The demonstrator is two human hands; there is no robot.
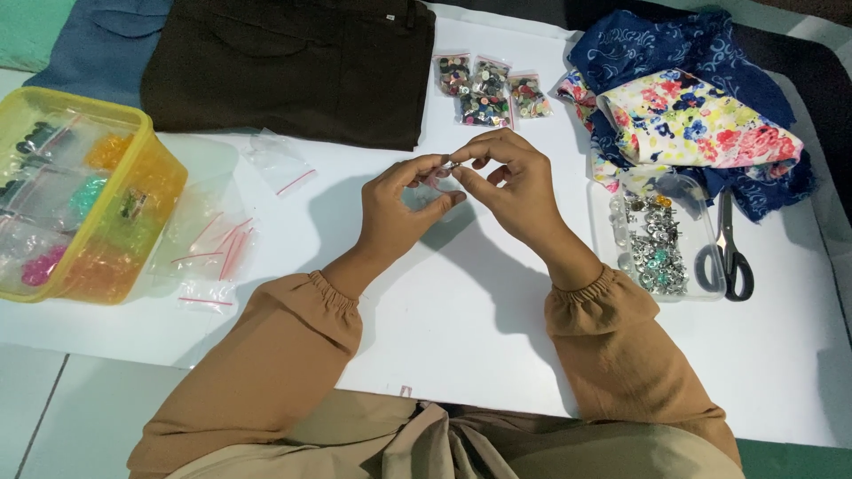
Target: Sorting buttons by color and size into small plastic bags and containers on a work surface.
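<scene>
Head camera looks down on a white tabletop (461,328). At its left edge stands a yellow see-through tub (133,248), filled with small clear bags of beads or buttons in orange, teal, pink and black. Just beside the tub on the white surface lie several empty zip bags (213,244) with red seal strips, and one more (280,164) lies nearer the far edge. Near the right edge sits a clear shallow tray (701,288) holding a heap of small silver metal fasteners (657,253). Black-handled scissors (728,253) lie just beside that tray, on its right. Towards the far edge, four small packets of mixed coloured buttons (488,89) lie close together.

Along the far edge, dark brown folded trousers (293,66) lie next to a blue folded cloth (102,44) and a green one (31,27). At the far right corner is a pile of dark blue patterned fabric (683,53) with a floral piece (701,124) on top. Pale floor tiles show beyond the near left corner.

Both hands hover over the middle of the tabletop, sleeves tan with gathered cuffs. Left hand (399,213) has thumb and fingers curled round a small clear bag (426,191), pinching its top. Right hand (510,186) meets it, thumb and forefinger pressed together on a tiny silvery piece (453,165) at the bag's mouth; what that piece is I cannot tell.
</scene>
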